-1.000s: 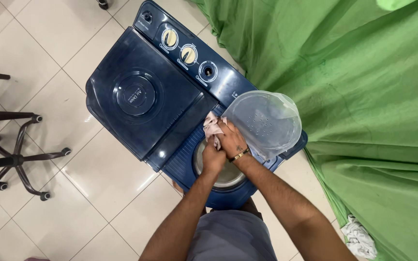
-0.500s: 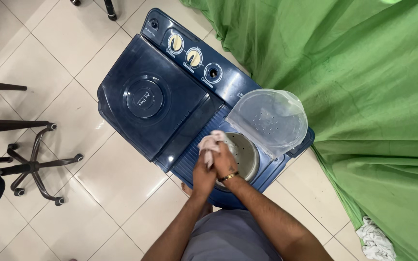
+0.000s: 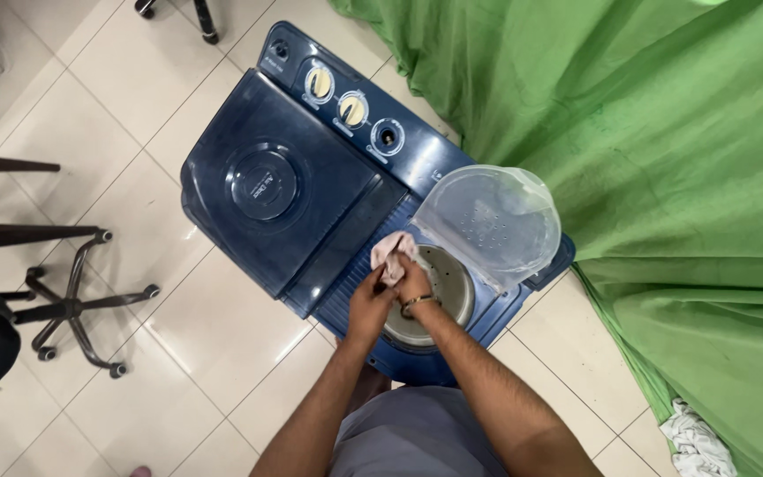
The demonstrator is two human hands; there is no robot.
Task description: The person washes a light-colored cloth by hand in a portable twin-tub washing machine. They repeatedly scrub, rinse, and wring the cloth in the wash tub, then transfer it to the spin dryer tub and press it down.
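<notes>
A dark blue twin-tub washing machine (image 3: 275, 190) stands on the tiled floor below me. Its small round spin tub (image 3: 441, 291) is uncovered, and the clear plastic lid (image 3: 492, 221) is tipped up behind it. Both hands meet over the tub's left rim. My left hand (image 3: 369, 306) and my right hand (image 3: 414, 281), which has a gold bracelet at the wrist, grip a small pale pink cloth (image 3: 390, 250) that bunches up above the fingers.
A large green cloth (image 3: 655, 150) hangs and pools along the right. A white rag (image 3: 698, 446) lies at its foot. A swivel chair base with castors (image 3: 72, 305) stands on the left. Three dials (image 3: 351, 110) line the machine's back panel.
Both hands with the pink cloth have stayed over the spin tub, shifting slightly along its left rim. My view has drifted a little, so the machine sits further right than a second ago.
</notes>
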